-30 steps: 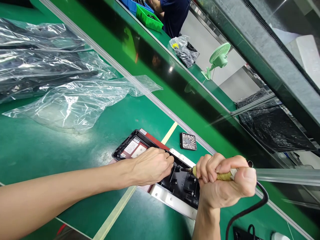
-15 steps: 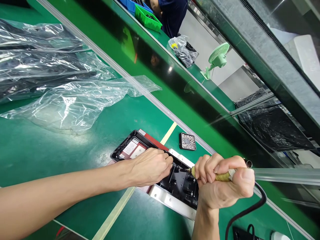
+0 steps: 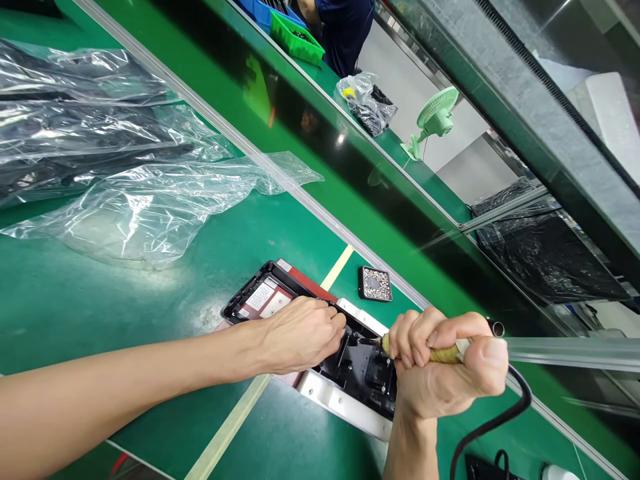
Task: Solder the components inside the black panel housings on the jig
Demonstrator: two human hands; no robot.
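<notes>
In the head view, my right hand [image 3: 445, 363] is wrapped around a corded tool with a yellow-wrapped handle [image 3: 445, 353]. Its thin dark tip points left into a black plastic housing [image 3: 353, 367], and a thick black cable [image 3: 493, 420] hangs from its back end. My left hand [image 3: 307, 333] rests over the middle of the housing with its fingers curled in and closed; the fingertips are hidden, so I cannot see what they pinch. The housing lies open side up between white rails [image 3: 345, 407], showing ribs and small metal posts inside.
A small black tray [image 3: 375, 283] of tiny metal parts sits behind the housing. Clear plastic bags [image 3: 140, 207] cover the bench's left side. Beyond the metal edge strip [image 3: 240, 143] are a green bin [image 3: 295, 37], a green fan [image 3: 435, 117] and another person [image 3: 345, 33].
</notes>
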